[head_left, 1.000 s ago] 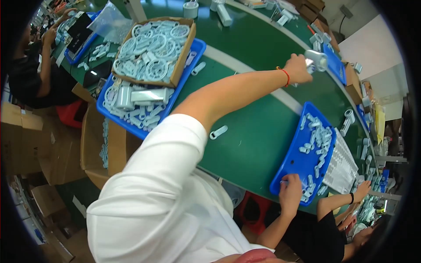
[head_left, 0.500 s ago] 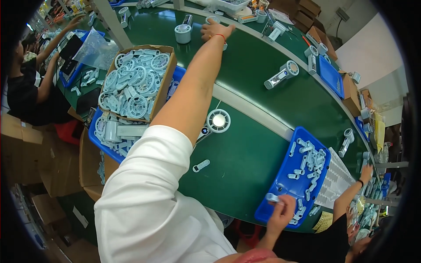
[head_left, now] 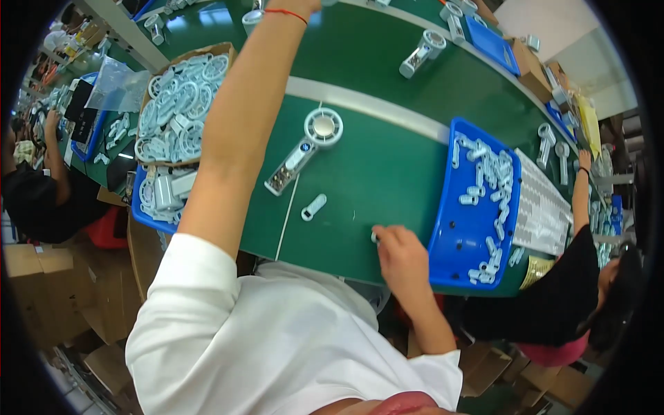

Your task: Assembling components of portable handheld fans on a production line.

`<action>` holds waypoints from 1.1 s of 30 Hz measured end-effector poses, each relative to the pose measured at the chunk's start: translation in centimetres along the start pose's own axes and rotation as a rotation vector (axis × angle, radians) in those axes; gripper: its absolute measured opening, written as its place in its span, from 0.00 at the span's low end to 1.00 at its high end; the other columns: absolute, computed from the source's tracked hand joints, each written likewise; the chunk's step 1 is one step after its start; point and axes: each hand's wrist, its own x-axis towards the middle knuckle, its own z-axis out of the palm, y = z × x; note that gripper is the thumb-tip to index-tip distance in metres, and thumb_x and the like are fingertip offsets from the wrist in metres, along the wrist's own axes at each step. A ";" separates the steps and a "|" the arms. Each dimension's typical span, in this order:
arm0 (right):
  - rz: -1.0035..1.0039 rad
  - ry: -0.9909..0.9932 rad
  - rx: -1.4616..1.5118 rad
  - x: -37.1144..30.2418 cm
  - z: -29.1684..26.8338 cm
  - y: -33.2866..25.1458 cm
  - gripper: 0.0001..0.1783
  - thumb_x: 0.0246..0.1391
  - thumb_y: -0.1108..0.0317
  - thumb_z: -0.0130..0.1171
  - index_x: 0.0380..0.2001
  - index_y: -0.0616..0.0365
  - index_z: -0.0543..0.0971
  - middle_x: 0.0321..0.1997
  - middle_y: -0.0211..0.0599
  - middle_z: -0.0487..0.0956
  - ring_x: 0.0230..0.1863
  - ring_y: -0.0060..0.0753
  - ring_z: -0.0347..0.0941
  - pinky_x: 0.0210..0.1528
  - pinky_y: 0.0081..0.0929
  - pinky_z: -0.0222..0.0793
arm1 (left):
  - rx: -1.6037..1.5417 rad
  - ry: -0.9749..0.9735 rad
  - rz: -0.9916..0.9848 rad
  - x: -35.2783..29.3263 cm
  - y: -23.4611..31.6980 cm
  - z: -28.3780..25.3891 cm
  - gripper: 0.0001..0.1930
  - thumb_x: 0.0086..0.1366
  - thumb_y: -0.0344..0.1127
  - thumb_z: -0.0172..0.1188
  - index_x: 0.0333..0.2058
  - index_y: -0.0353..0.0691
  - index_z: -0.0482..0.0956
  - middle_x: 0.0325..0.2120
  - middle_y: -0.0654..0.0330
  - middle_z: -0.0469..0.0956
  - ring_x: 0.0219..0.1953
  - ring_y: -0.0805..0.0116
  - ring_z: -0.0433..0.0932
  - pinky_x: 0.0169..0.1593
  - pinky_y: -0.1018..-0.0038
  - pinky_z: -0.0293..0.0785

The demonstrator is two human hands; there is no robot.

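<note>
My left arm reaches far across the bench, and my left hand (head_left: 304, 5) is mostly cut off by the top edge, so its fingers are hidden. A light-blue round fan head (head_left: 253, 22) stands beside that wrist. My right hand (head_left: 404, 259) is closed over the green bench, with a small light-blue plastic cover (head_left: 374, 237) just peeking out at its fingertips. Left of it lies a similar loose cover (head_left: 314, 207). Beyond that rests a handheld fan (head_left: 324, 127) whose handle shows its inner parts.
A blue tray (head_left: 443, 242) of small covers sits to the right, beside a printed sheet (head_left: 543, 207). At left, a carton (head_left: 232, 52) of fan parts rests on a blue bin (head_left: 138, 216). Another fan (head_left: 423, 52) lies on the far green belt. A co-worker's arm (head_left: 581, 200) reaches in at right.
My right hand has moved left from the tray to the bare bench, carrying the small cover. The view has shifted, so my left hand now runs off the top edge and the whole near fan shows.
</note>
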 end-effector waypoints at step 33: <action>0.667 0.343 0.919 -1.3 0.6 -1.8 0.11 0.47 0.72 0.62 0.34 0.66 0.75 0.28 0.33 0.77 0.27 0.17 0.72 0.25 0.13 0.66 | 0.988 -0.303 -0.117 -38.0 -20.0 5.6 0.45 0.51 0.43 0.66 0.59 0.31 0.47 0.51 0.49 0.62 0.53 0.62 0.63 0.54 0.69 0.62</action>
